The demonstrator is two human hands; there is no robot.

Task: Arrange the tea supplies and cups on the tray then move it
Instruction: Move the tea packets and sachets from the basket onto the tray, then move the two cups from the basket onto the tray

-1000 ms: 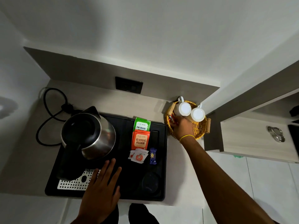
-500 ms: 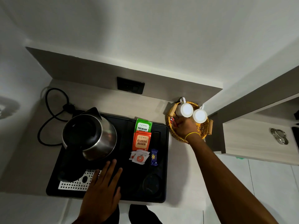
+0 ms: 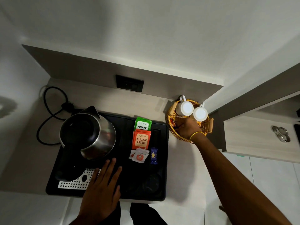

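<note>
A black tray lies on the counter with a steel kettle, a green tea packet, an orange Assam packet, white sachets and a blue sachet on it. My left hand rests flat on the tray's front, fingers spread. To the right of the tray stands a yellow wicker basket with two white cups turned upside down. My right hand reaches into the basket in front of the cups, fingertips by a small red packet. Its grip is hidden.
A black power cord loops on the counter left of the kettle, under a wall socket. A perforated metal plate sits in the tray's front left. A wooden cabinet top with a metal object stands close to the basket's right.
My right hand stays in the basket and has shifted slightly toward its left side. My left hand and the tray's contents have not moved.
</note>
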